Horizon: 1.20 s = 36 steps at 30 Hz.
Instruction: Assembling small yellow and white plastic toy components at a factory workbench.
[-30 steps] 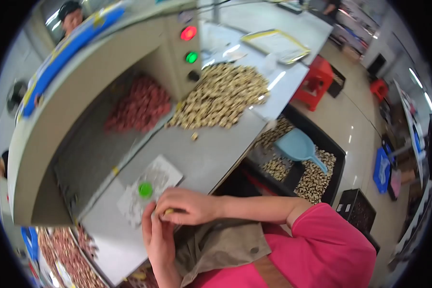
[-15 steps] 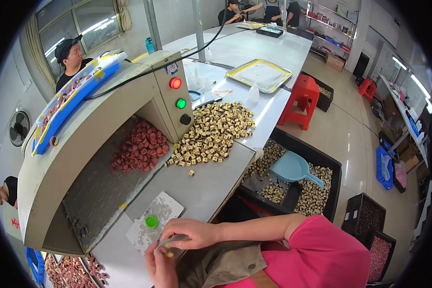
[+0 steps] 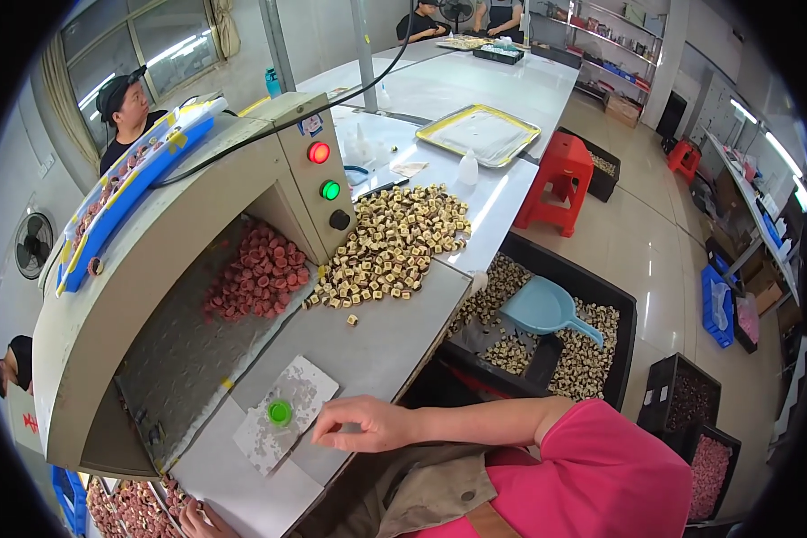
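My right hand (image 3: 363, 423) hovers over the table edge beside a white, grey-stained board (image 3: 309, 381), its fingers curled in; what they hold, if anything, is hidden. On that board stands a small round bright-green cup (image 3: 280, 412). Down at the lower left, my left hand (image 3: 204, 522) reaches to the edge of a tray of red-and-cream pieces (image 3: 134, 502), fingers apart and partly cut off by the frame. A heap of dark red round caps (image 3: 258, 272) lies in the machine's opening. Right of it spreads a pile of small cream-and-dark cube pieces (image 3: 394, 242).
The beige arched machine (image 3: 90, 350) with lit lamps stands on my left, a blue tray (image 3: 134, 193) on top. Black crates of pieces (image 3: 623, 359), one with a light-blue dustpan (image 3: 542, 307), sit at right by a red stool (image 3: 556, 184). Other people work farther off.
My hands have parted: the left went down and left to the tray, while the right stayed near the board. The thin pale thing between them no longer shows.
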### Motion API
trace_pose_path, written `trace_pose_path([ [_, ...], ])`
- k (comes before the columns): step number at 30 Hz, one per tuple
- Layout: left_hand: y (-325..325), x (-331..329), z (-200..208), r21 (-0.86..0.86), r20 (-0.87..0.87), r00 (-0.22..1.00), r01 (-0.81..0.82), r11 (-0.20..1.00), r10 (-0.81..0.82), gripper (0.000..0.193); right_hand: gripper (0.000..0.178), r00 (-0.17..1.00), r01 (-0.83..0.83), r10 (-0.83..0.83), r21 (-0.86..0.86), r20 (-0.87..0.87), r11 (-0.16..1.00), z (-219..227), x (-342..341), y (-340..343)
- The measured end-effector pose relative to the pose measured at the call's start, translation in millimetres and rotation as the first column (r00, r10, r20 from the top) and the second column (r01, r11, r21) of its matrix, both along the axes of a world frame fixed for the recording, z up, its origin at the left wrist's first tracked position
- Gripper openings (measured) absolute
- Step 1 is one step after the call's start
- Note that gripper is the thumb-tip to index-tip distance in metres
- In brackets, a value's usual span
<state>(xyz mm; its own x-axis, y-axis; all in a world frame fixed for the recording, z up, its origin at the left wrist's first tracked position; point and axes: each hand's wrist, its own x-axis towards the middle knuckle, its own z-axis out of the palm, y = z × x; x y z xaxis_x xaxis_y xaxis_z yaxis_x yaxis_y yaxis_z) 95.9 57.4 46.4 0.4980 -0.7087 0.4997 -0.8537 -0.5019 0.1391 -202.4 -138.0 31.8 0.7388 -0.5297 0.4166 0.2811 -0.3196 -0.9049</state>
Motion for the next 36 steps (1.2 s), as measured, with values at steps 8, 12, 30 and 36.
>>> trace_pose_path([
  [8, -9, -26, 22, -0.123, 0.057, 0.996, 0.081, 0.989, -0.075, 0.024, 0.010, 0.860, 0.508, -0.505, 0.044, -0.066, 0.860, 16, -95, -35],
  [12, -31, -87, 51, -0.286, -0.486, 0.775, 0.294, 0.912, -0.403, 0.027, 0.014, 0.453, 0.890, -0.892, 0.059, 0.010, 0.452, 14, -157, -77],
  [30, -62, -287, 207, -0.843, -0.492, -0.191, -0.139, 0.520, -0.849, 0.022, 0.068, -0.050, 0.889, -0.997, -0.457, -0.066, -0.014, -20, -258, -300],
  [36, -73, -247, 167, -0.986, -0.167, -0.427, 0.082, 0.145, -0.889, 0.023, 0.069, -0.140, 0.898, -0.981, -0.433, -0.131, -0.070, -36, -250, -339],
])
